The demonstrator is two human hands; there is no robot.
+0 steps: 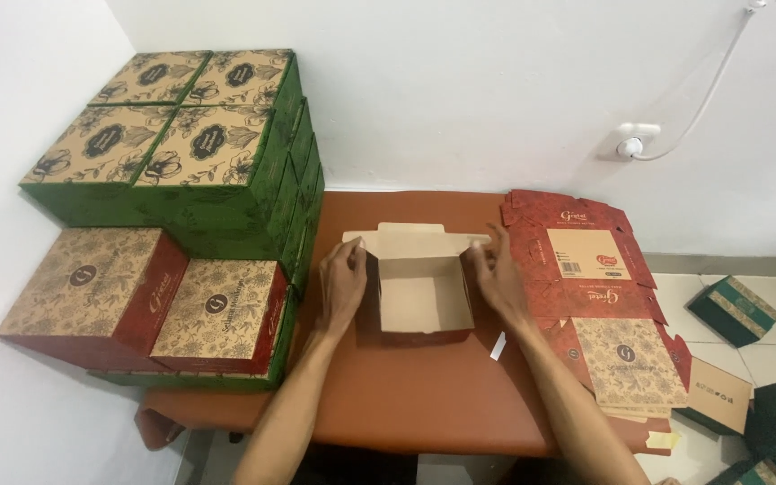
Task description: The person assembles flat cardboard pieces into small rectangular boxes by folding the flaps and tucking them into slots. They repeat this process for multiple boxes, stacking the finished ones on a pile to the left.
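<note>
Brown cardboard, thin and light: a half-folded box (424,292) sitting in the middle of the desk (406,404), open at the top, red on the outside, plain inside. Back flap standing up and spread wide, not yet tucked in.

Left hand (341,283) pressed against the left wall of the box, fingers curled over its top edge. Right hand (494,274) doing the same on the right wall, fingertips pinching the flap near the back corner. Both hands partly closed on the cardboard, not gripping hard.

Probably easy to lift, and easy to bend or crush too. Stiff only along the folds. Best held at the side walls and corners, where the card is doubled, not by the loose flaps. Likely a little smooth on the printed side, so maybe slippery.

Not much free room. Tall stack of green boxes (181,144) at the back left, with two red boxes (150,301) in front of it, just beside the left arm. Pile of flat red sheets (586,278) lying close on the right, hanging past the desk edge. White wall right behind the box. Open desk only in front, toward the body. More green boxes (734,310) down on the tiled floor (702,350) to the right. Small white paper scrap (498,346) near the right wrist.
</note>
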